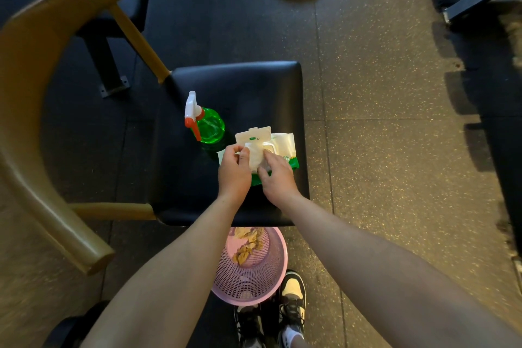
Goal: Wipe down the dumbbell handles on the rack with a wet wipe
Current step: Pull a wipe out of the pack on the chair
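- The wipe (255,157) stands half out of the pack (285,147), caught between the fingertips of both our hands, just above the pack's opening.
- We judge it light, limp and damp. It will cling to the sheet below and may drag a second one out, and it can tear if yanked by one corner.
- The best hold is a pinch on both side edges, low near the opening, lifting straight up. For the handles it should later be bunched in the palm.
- The pack is soft and light and will likely rise with the wipe unless it is pinned. Its lid (254,133) is flipped open, just beyond our fingertips.
- Our left hand (234,168) is palm down with the wrist straight. Its thumb and curled forefinger pinch the wipe's left edge.
- Our right hand (278,176) comes in from the other side. Its forefinger is on the wipe's upper right and its thumb sits low by the pack's green edge, so it seems to pinch the right edge. We cannot tell whether it also presses the pack.
- Both forearms reach forward and down and meet over the seat (240,85).
- The spray bottle (209,127) stands just left of the left fingers.
- The basket (250,265) sits below our wrists on the floor with crumpled scraps inside.
- No dumbbell handles are clearly in view.
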`<state>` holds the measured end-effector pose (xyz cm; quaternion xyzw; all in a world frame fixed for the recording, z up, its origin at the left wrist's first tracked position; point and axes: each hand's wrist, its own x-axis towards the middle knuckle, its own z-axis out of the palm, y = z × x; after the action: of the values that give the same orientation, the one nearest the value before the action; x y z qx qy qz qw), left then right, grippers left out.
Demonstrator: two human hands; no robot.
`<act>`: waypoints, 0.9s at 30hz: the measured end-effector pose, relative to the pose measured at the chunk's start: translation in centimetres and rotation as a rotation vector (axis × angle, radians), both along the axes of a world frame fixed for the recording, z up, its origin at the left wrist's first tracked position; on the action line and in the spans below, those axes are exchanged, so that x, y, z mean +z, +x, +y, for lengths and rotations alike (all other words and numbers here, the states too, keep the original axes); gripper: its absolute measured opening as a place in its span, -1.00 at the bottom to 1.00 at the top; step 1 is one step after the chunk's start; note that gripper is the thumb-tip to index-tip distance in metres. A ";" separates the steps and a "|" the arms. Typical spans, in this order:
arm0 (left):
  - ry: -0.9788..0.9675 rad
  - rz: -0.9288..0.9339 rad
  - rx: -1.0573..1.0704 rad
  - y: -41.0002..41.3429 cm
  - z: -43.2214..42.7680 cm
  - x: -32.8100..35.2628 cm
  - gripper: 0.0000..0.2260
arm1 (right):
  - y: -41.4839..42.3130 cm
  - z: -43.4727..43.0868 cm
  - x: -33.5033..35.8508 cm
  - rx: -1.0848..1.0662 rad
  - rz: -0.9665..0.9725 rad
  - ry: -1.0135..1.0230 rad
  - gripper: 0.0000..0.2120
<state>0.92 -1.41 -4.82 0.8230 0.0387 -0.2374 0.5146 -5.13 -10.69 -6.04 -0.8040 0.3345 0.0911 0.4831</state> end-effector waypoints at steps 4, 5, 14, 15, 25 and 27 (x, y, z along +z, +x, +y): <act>-0.020 0.026 -0.022 0.7 0.5 0.4 -0.77 | -0.1 0.0 -0.3 0.031 0.034 -0.022 -0.51; -0.015 0.033 -0.073 0.9 0.6 0.5 -0.75 | -0.1 0.0 -0.3 0.029 0.035 -0.021 -0.52; 0.161 -0.081 -0.272 1.6 0.7 -0.4 -0.79 | -0.8 -0.2 -0.6 0.012 0.056 0.011 -0.45; 0.149 -0.073 -0.266 1.4 0.6 -0.5 -0.78 | -0.9 -0.2 -0.6 0.029 0.058 -0.002 -0.43; 0.035 0.010 -0.069 0.8 0.7 0.5 -0.72 | -0.7 0.2 -0.7 0.062 0.102 -0.040 -0.39; 0.028 -0.002 -0.073 0.9 0.8 0.6 -0.73 | -0.7 0.2 -0.8 0.066 0.107 -0.045 -0.38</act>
<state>1.84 -0.61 -4.22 0.8312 0.0114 -0.2544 0.4942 -5.85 -10.47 -6.84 -0.8193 0.3352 0.1420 0.4430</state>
